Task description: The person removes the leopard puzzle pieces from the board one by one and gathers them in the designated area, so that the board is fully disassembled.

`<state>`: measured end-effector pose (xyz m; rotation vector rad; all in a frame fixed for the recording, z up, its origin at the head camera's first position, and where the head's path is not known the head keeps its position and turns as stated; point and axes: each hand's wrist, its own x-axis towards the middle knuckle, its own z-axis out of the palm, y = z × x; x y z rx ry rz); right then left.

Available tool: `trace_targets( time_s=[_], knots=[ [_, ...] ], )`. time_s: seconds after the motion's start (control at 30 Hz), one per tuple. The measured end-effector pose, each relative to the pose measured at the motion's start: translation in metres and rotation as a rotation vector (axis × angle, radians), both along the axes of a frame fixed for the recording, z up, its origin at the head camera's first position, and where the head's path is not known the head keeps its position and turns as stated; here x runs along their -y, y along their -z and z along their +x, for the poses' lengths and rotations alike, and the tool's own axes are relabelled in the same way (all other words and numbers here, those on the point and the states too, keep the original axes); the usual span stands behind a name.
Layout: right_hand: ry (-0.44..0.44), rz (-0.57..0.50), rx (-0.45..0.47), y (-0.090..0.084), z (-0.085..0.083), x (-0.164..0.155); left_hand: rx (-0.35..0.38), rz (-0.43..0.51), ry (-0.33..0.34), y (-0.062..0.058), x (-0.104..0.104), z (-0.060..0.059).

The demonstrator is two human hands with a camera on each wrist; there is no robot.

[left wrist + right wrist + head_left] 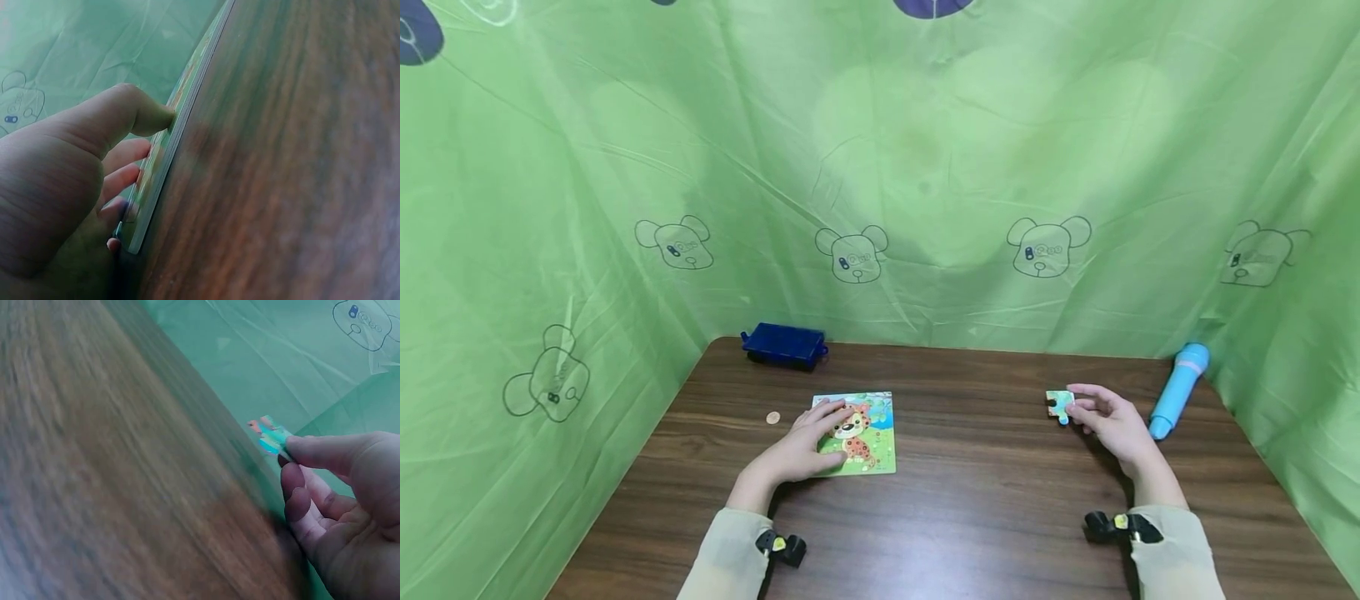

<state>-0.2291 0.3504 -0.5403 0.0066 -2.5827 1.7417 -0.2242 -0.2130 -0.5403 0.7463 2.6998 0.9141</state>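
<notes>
Puzzle piece (1060, 404), centre-right of head frame: thin, stiff, light; right hand (1108, 421) pinches its edge. Left hand (808, 442) presses flat on puzzle board (880, 442), thumb against board edge, mid-bench (970, 500).

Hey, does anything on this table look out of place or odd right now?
One puzzle piece is away from the puzzle board, pinched in the right hand well to its side. The left hand rests on the board. A lone coin lies just beside it.
</notes>
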Motion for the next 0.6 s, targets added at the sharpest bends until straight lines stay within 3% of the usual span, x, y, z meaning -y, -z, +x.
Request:
trace_targets(
  time_s=[0.6],
  knots=[
    [0.037,0.356,0.018,-0.0023,0.0052,-0.0014,0.002,0.007,-0.001,0.0002,0.0025,-0.0013]
  ],
)
